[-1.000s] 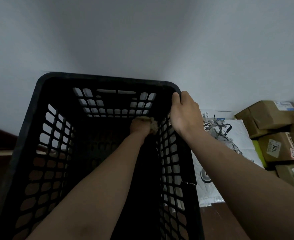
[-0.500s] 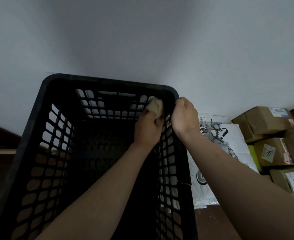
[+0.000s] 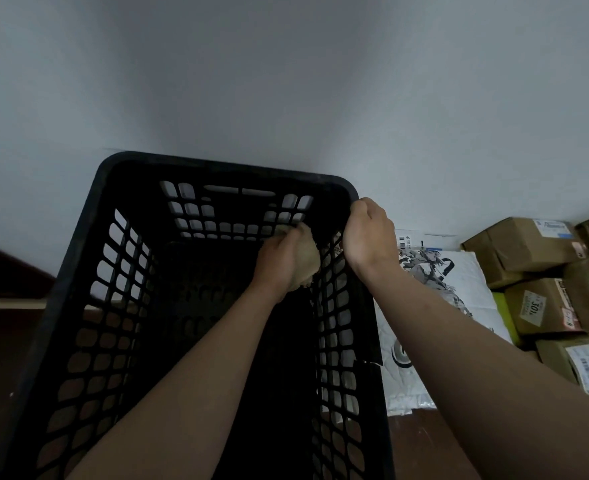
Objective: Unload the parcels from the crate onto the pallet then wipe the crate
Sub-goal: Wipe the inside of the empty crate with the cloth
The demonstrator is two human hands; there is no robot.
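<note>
Crate (image 3: 223, 168) is the big black one with lattice sides, parked right in front of the person and up against the grey wall (image 3: 286, 81). As far as I can see there's nothing left in it, though the bottom is pretty dark. Parcels (image 3: 542, 306) are all off to the right: a stack of brown cardboard boxes (image 3: 528, 244) at the far right, and a white printed mailer bag (image 3: 459, 282) lying just beside the crate's right wall. I can't actually make out the pallet under them, so no idea if they're sitting on it. My read is that unloading is done and this is the wiping part.

Right hand (image 3: 369, 233) is hooked over the rim at the far right corner, fingers curled tight round the edge. I'm guessing that's to stop the crate sliding or tipping while the other hand scrubs. Left hand (image 3: 279, 261) reaches down inside with its fingers closed round a bunched-up beige cloth (image 3: 308, 258), pressing it against the inside of the right wall just below that same corner. Makes sense to brace right where you're pushing. There's no telling from here whether the left wall and bottom have had a pass.
</note>
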